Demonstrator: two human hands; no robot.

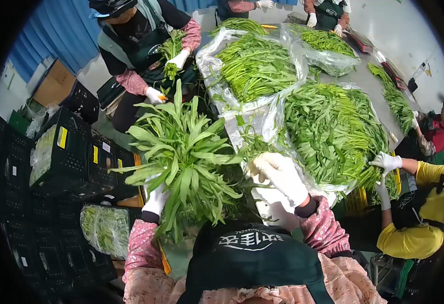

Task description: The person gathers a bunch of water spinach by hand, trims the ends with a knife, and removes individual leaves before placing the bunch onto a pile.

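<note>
A big bunch of leafy greens (184, 157) with long narrow leaves, much like water spinach, fans out in front of me. My left hand (156, 196), in a white glove, is wrapped round its lower side, with leaves covering most of the fingers. To the right, my gloved right hand (280, 175) is curled closed beside the table's near edge. Whether anything is pinched in it, I cannot make out. Loose stems and leaves (255, 144) lie just beyond that hand. A large pile of greens (328, 134) rests on plastic sheeting to its right.
Another pile of greens (257, 66) lies on plastic farther back. Black crates (62, 152) are stacked at left, one with wrapped greens (105, 230). A co-worker (140, 55) holds greens at upper left; a person in yellow (414, 202) reaches into the right pile. Others stand around the table.
</note>
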